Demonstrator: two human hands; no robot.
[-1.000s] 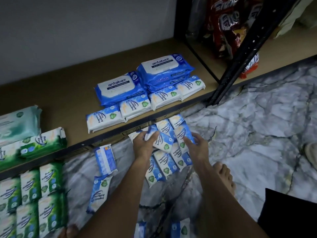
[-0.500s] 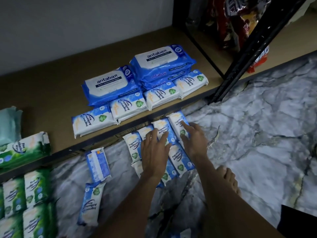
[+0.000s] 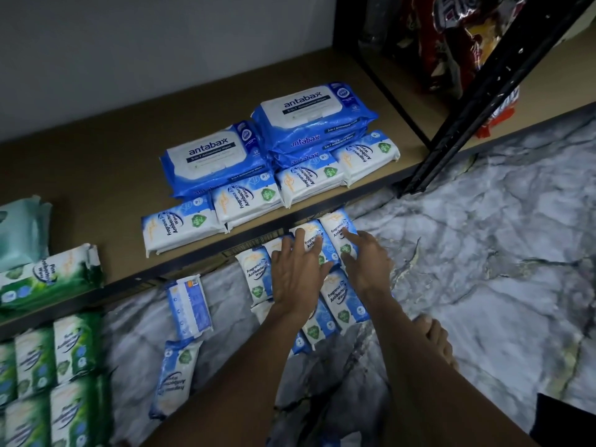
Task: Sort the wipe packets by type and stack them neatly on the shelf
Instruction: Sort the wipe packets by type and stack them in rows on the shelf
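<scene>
Several small blue-and-white wipe packets [image 3: 343, 300] lie in a cluster on the marble floor just in front of the shelf edge. My left hand [image 3: 298, 269] rests flat on the middle of the cluster, fingers spread and straight. My right hand [image 3: 366, 264] lies on the right-hand packets with straight fingers, the index on the top right packet [image 3: 337, 227]. On the low shelf [image 3: 96, 175] stands a row of the same small blue packets [image 3: 180, 224] with large blue Antabax packs [image 3: 214, 156] stacked behind. Two more small blue packets [image 3: 188, 306] lie on the floor to the left.
Green pine wipe packets [image 3: 48, 279] sit on the shelf at far left, more green packets [image 3: 69, 346] on the floor below. A black shelf post [image 3: 477, 101] slants at the right, with red snack bags [image 3: 458, 43] behind. My bare foot [image 3: 435, 340] is right of my arms.
Both hands have gone from gripping the fanned packets to lying flat on them on the floor, and the cluster sits closer to the shelf edge. The view has shifted slightly.
</scene>
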